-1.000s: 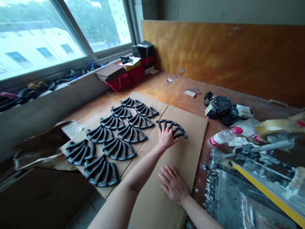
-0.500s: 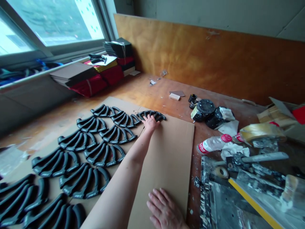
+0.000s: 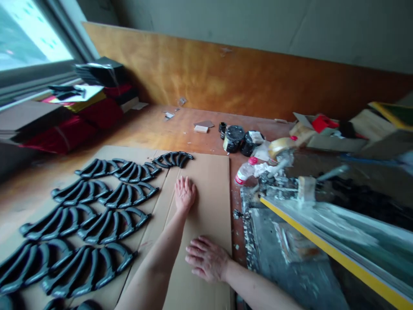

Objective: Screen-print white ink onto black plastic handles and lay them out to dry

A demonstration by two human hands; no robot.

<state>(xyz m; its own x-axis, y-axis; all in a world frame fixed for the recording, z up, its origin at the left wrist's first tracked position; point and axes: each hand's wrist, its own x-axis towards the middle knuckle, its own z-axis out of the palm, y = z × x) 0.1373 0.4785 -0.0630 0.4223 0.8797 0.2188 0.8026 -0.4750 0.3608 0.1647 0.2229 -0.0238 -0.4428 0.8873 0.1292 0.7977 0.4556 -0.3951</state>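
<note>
My left hand lies flat and open on the brown cardboard sheet, a little below a black fan-shaped ribbed piece that rests at the sheet's far edge. It holds nothing. My right hand rests palm down on the near part of the same cardboard, fingers spread. To the left, several more black fan-shaped pieces lie in two rows across the cardboard.
Black round tins and a plastic bottle with a red cap sit beyond the cardboard. A paint-spattered frame with a yellow bar fills the right. Red and dark stacks stand by the window. A plywood wall backs the table.
My left hand has let go of the black fan-shaped piece at the far edge and drawn back toward me, open. The view has swung to the right.
</note>
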